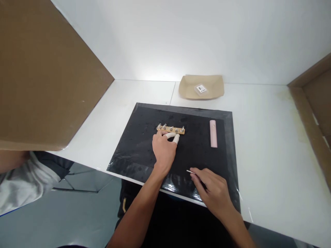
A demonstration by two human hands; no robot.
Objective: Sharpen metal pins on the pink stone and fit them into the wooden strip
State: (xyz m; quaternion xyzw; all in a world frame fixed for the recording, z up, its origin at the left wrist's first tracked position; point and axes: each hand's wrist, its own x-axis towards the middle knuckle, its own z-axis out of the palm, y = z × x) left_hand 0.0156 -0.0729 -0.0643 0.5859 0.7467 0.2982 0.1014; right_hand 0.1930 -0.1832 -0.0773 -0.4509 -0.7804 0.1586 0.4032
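Observation:
A small wooden strip [171, 130] with several metal bolts standing in it lies on a black mat [196, 151]. My left hand [164, 150] rests on the mat with its fingertips, two in white finger cots, pressed against the strip's near edge. My right hand [213, 191] lies lower on the mat, fingers closed in a pinch on a thin white stick [190, 171] that pokes out to the left. A pink bar [213, 133] lies on the mat to the right of the strip.
A brown paper tray [186, 90] holding a small clear packet [201, 89] sits at the back of the white table [271, 137]. Cardboard walls stand left [43, 75] and right [312, 113]. Another person's grey sleeve [23, 182] shows at the lower left.

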